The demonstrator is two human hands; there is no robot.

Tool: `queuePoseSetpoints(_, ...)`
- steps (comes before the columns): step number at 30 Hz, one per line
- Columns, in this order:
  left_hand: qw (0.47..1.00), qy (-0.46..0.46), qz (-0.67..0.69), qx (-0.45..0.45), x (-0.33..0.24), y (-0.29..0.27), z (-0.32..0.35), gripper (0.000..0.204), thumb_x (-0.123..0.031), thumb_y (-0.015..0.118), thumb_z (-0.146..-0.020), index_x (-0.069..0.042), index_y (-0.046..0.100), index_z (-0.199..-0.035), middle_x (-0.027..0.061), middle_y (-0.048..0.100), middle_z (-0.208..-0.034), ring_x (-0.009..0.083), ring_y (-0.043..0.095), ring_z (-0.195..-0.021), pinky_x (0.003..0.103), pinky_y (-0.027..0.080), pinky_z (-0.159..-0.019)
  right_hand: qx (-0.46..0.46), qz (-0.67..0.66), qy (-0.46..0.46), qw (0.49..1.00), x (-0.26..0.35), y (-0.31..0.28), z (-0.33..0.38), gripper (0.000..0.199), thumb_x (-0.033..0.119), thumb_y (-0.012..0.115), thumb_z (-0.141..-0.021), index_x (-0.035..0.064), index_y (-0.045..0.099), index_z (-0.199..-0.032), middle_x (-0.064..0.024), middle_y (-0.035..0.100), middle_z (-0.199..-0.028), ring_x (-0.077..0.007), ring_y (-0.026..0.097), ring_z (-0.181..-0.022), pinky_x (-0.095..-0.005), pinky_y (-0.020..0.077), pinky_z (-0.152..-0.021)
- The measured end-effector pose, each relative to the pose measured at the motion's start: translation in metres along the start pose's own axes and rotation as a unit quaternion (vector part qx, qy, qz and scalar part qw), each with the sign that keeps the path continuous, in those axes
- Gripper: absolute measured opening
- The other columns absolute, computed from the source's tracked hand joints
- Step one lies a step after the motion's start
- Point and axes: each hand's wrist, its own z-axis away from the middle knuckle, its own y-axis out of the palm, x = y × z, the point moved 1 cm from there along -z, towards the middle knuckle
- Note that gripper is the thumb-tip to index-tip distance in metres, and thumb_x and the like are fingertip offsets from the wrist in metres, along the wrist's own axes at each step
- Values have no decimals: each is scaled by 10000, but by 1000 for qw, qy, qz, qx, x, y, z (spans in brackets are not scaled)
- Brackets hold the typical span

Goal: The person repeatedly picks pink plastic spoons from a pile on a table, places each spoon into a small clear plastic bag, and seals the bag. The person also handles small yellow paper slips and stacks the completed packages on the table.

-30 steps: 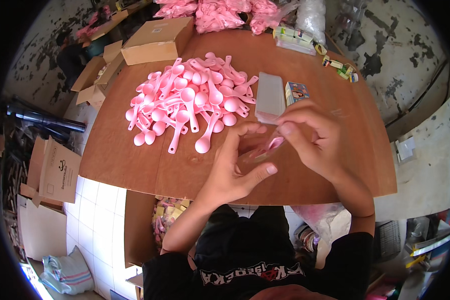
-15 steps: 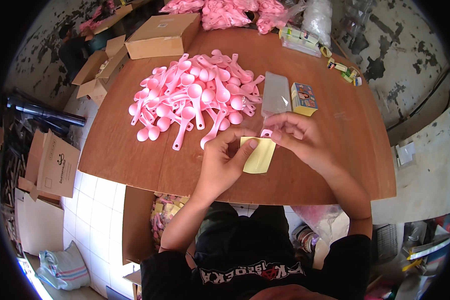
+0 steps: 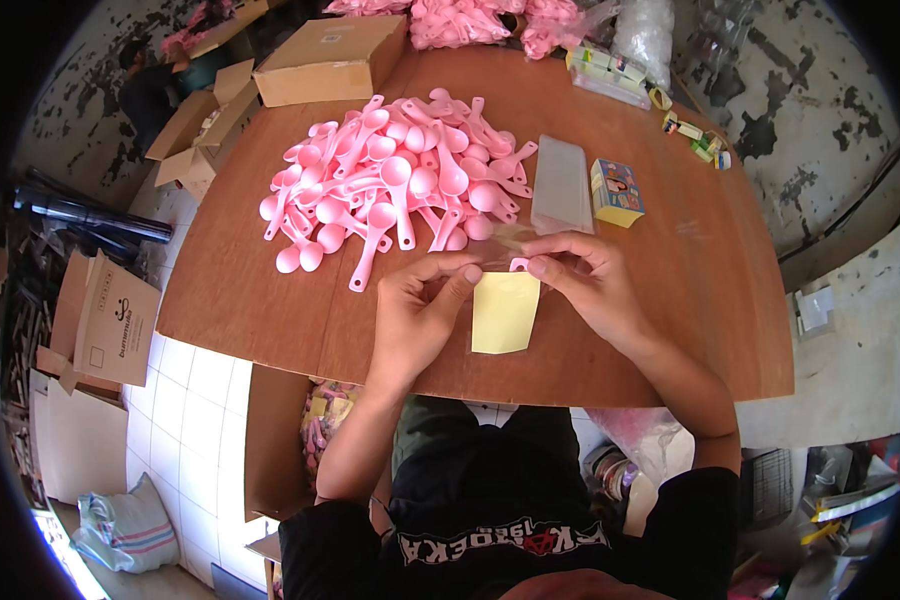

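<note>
Between my hands hangs a clear plastic bag point(image 3: 507, 238), its upper edge stretched out. Inside it is a pale yellow card point(image 3: 504, 314), and the holed handle end of a pink spoon point(image 3: 519, 265) shows just above the card; the rest of that spoon is hidden. My left hand point(image 3: 418, 312) pinches the bag's left edge between thumb and fingers. On the other side my right hand point(image 3: 592, 290) grips the bag close to the handle end. Beyond my hands lies a heap of pink spoons point(image 3: 394, 178). A stack of flat clear bags point(image 3: 562, 188) lies to its right.
A small blue and yellow box point(image 3: 617, 193) stands right of the stacked bags on the brown table point(image 3: 260, 320). Further back are a closed cardboard box point(image 3: 320, 75), bagged pink spoons point(image 3: 460, 22) and tape rolls point(image 3: 705, 148). Below the front edge, a carton point(image 3: 275, 440) holds packed pieces.
My left hand has slid left, and its thumb is off the card's face. More of the yellow card shows. My right hand stays by the spoon's handle end.
</note>
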Motion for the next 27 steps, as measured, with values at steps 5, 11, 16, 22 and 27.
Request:
queuePoseSetpoints(5,1000,-10,5,11,1,-4,-1,185,-74,658,-940,-3,689,-1108,62,715,-1000,96,664,-865,232,562,-724,9,-26,-11,1000,-4,-1,-2,193,58,656,-935,-23,697,-1106,-73,715,-1006,-102,656,-852,-243,552,-782)
queuePoseSetpoints(11,1000,1,-20,18,0,-7,0,171,-61,630,-956,5,719,-1087,54,726,-969,71,645,-831,218,533,-703,77,10,-89,993,-11,-12,-4,150,-46,641,-887,-9,731,-1002,-81,698,-1001,-122,656,-891,-246,528,-764)
queuePoseSetpoints(16,1000,7,8,20,-5,-5,2,169,-41,609,-959,4,721,-1077,67,725,-997,87,659,-856,235,556,-742,98,38,-97,990,-9,-12,-5,218,-111,593,-861,0,740,-978,-64,679,-990,-119,640,-892,-228,490,-721)
queuePoseSetpoints(22,1000,5,-13,25,-3,-6,1,206,13,545,-959,18,706,-1088,65,717,-962,90,655,-860,235,555,-733,99,108,-130,981,-3,-11,-2,271,-119,576,-833,18,745,-993,-50,648,-960,-126,614,-836,-249,474,-716)
queuePoseSetpoints(27,994,-49,92,-4,-3,-6,1,185,-7,589,-949,31,669,-1112,43,692,-870,53,605,-736,194,481,-608,105,164,-169,966,2,-11,0,263,-97,584,-824,22,746,-995,-59,643,-970,-147,619,-868,-262,479,-742)
